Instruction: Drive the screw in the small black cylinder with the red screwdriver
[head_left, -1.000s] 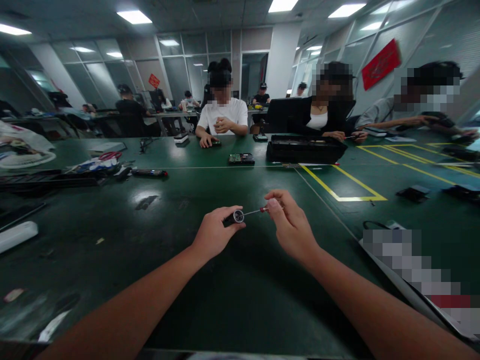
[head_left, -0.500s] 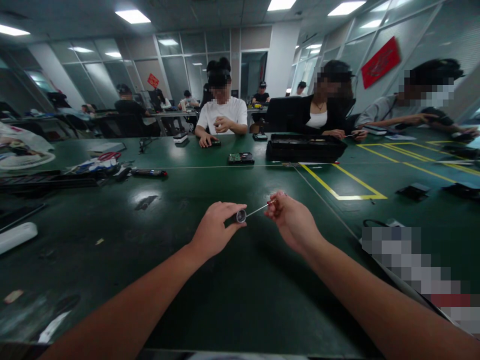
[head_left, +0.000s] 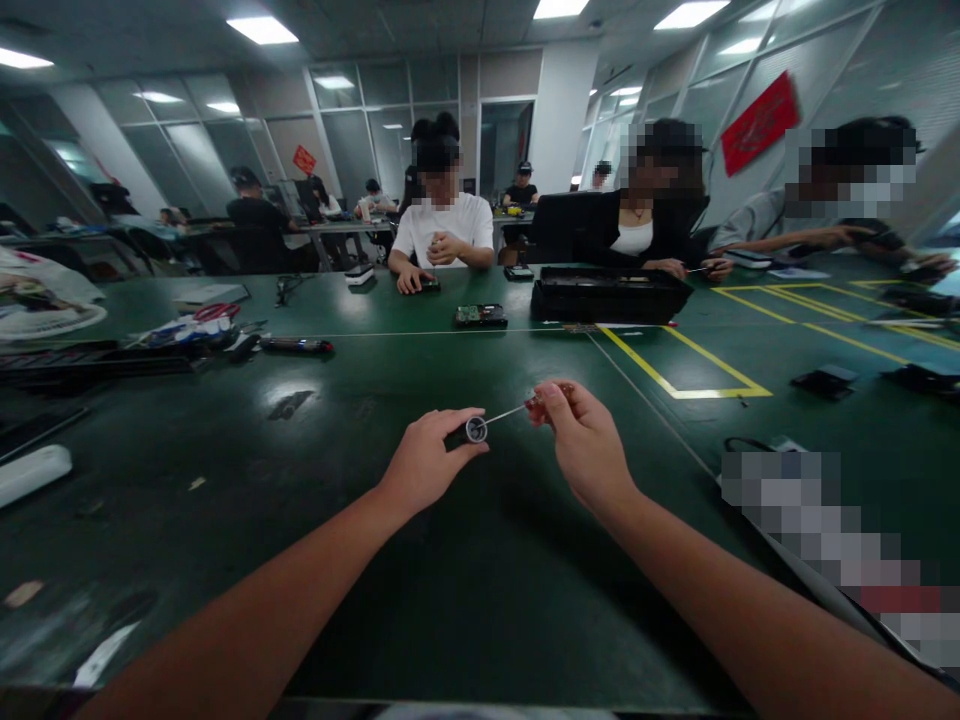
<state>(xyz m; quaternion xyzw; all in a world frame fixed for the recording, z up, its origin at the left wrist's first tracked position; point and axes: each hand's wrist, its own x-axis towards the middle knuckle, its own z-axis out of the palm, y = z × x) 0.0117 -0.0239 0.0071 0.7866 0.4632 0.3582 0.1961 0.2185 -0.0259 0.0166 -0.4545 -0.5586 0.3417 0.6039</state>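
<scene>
Between the thumb and fingers of my left hand [head_left: 427,455] is a small dark cylinder [head_left: 475,430], its round open end with a silvery rim turned towards me. My right hand [head_left: 581,430] is closed around the reddish handle of a screwdriver [head_left: 506,414]. The screwdriver's thin metal shaft slants down to the left, and its tip reaches into the cylinder's open end. Exactly what the tip touches inside is too small to tell. Both hands are above the green tabletop [head_left: 465,600].
Across the table stand a black tray [head_left: 611,295] and a green circuit board [head_left: 480,315]. A dark pen-like tool [head_left: 296,345] lies by a heap of cables [head_left: 202,330] at left. Several people sit opposite. A white object [head_left: 34,475] is at far left.
My right hand has turned about the screwdriver handle, its back now more towards me. The shaft's tip has gone from beside the rim into the cylinder's opening. My left hand has shifted slightly left.
</scene>
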